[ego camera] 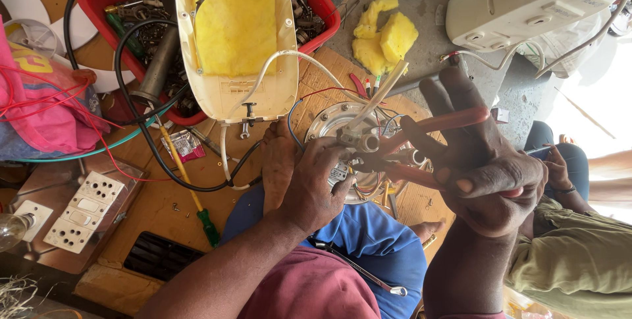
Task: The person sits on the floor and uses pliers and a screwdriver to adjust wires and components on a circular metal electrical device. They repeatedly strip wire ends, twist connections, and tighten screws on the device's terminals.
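Right hand [487,174] fingers wrapped round red-handled pliers [428,148]; left hand [306,181] curled, pressing the round metal heater plate [329,121], wires everywhere.

Brown cardboard [158,210] carries a green-handled screwdriver [191,194], red tray [99,3] and switch plates [82,210].

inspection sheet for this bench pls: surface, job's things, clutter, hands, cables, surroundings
Surface: brown cardboard sheet over a concrete floor.
Job's things: round metal plate with fittings and wiring; red-handled pliers closed on a fitting at its centre.
Clutter: red parts bin; cream casing with yellow insulation lying on it; green-handled screwdriver; switch-and-socket boards; yellow foam pieces.
Grippers: left hand steadies the plate; right hand grips the pliers.
Cables: black cable loops across the cardboard; white tubing runs from the casing.
Surroundings: white appliance housing; another person's hand at right.
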`<action>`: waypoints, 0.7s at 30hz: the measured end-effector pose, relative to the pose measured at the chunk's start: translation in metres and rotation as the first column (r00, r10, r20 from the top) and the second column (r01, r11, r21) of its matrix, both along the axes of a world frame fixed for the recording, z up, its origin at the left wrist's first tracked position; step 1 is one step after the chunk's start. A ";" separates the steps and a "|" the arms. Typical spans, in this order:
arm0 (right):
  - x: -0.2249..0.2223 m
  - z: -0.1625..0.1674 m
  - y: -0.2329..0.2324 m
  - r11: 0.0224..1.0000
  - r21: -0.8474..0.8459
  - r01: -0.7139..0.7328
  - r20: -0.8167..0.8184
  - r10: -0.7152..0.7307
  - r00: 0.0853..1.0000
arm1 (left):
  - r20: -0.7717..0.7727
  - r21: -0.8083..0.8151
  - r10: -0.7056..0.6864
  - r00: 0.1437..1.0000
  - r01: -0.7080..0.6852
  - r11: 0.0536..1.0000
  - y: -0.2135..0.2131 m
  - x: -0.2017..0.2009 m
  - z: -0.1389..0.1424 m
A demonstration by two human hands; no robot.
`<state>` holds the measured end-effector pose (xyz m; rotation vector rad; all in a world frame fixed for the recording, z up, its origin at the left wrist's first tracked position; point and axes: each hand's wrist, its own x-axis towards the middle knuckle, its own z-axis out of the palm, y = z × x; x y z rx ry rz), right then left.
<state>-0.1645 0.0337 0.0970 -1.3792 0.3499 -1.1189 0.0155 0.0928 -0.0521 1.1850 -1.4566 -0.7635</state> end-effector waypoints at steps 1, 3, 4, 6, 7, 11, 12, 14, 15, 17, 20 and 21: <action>0.000 -0.001 -0.001 0.999 -0.037 0.020 -0.021 -0.021 1.000 | -0.007 0.008 -0.006 1.000 0.006 1.000 0.000 0.000 0.000; 0.005 -0.004 -0.002 0.991 -0.102 0.091 -0.039 -0.095 0.995 | -0.003 -0.005 -0.001 1.000 0.001 1.000 0.000 0.000 0.000; 0.010 -0.005 -0.002 0.981 -0.130 0.142 -0.036 -0.148 0.988 | -0.001 -0.012 0.002 1.000 -0.002 1.000 0.000 0.000 0.000; 0.021 -0.005 0.007 0.883 -0.206 0.423 -0.147 -0.455 0.878 | -0.010 -0.016 0.005 1.000 -0.005 1.000 0.001 0.000 -0.001; 0.033 -0.010 0.022 0.738 -0.280 0.614 -0.243 -0.673 0.699 | -0.015 -0.017 0.007 1.000 -0.007 1.000 0.001 0.000 0.000; 0.042 -0.011 0.045 0.709 -0.189 0.680 -0.145 -0.705 0.694 | -0.021 -0.033 -0.002 1.000 0.001 0.999 0.000 0.001 0.000; 0.039 -0.011 0.045 0.770 -0.137 0.623 -0.088 -0.636 0.767 | -0.025 -0.028 0.000 1.000 -0.001 1.000 0.001 0.002 0.000; 0.023 -0.003 0.032 0.890 -0.105 0.444 -0.022 -0.449 0.893 | -0.028 -0.020 0.009 1.000 -0.010 1.000 0.001 0.003 0.001; 0.016 0.000 0.026 0.930 -0.105 0.351 -0.006 -0.354 0.935 | -0.026 -0.017 0.005 1.000 -0.005 1.000 0.001 0.003 0.002; 0.009 0.001 0.015 0.965 -0.156 0.209 -0.032 -0.217 0.976 | -0.026 -0.021 -0.002 1.000 0.001 1.000 0.001 0.003 0.003; 0.008 0.002 0.008 0.986 -0.142 0.092 -0.041 -0.099 0.994 | -0.024 -0.026 0.004 1.000 -0.004 1.000 0.000 0.003 0.004; 0.008 0.001 0.007 0.990 -0.126 0.066 -0.036 -0.071 0.997 | -0.018 -0.022 0.006 1.000 -0.006 1.000 0.000 0.004 0.004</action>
